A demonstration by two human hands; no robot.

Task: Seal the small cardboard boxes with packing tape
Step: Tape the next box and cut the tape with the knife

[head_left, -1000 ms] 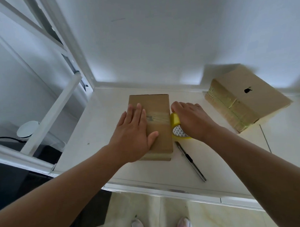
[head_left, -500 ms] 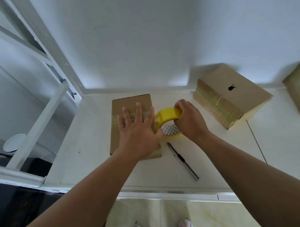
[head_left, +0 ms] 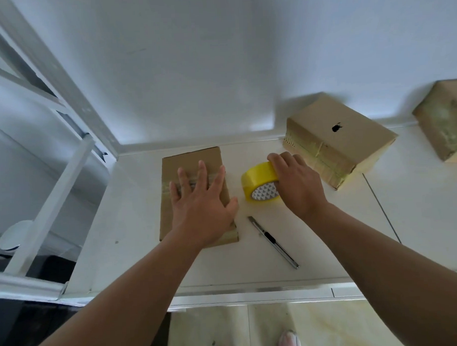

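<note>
**Step in hand (a judgement):** bonding a tape strip (head_left: 168, 187) across the top of the small cardboard box (head_left: 193, 158). The box lies flat on the white counter (head_left: 130, 215), just left of the utility knife (head_left: 272, 241).

**Procedure:** Press outward from the middle of the strip toward both box edges so that no air is trapped. Bear down on the box so that it cannot slide. I cannot tell whether the strip is joined to the roll (no web of tape shows between them). If it is, the knife lies near for the cut.

**Left hand** (head_left: 200, 202)**:** palm down on the box top, fingers straight and spread, tips on the strip. It grasps nothing.

**Right hand** (head_left: 297, 186)**:** fingers curled over the yellow tape roll (head_left: 257, 175), gripping it on edge just right of the box and apart from it. Both forearms reach forward from the near edge of the counter.

The box with a black logo (head_left: 337, 140) and a third box (head_left: 446, 123) sit further right, by the wall.
</note>
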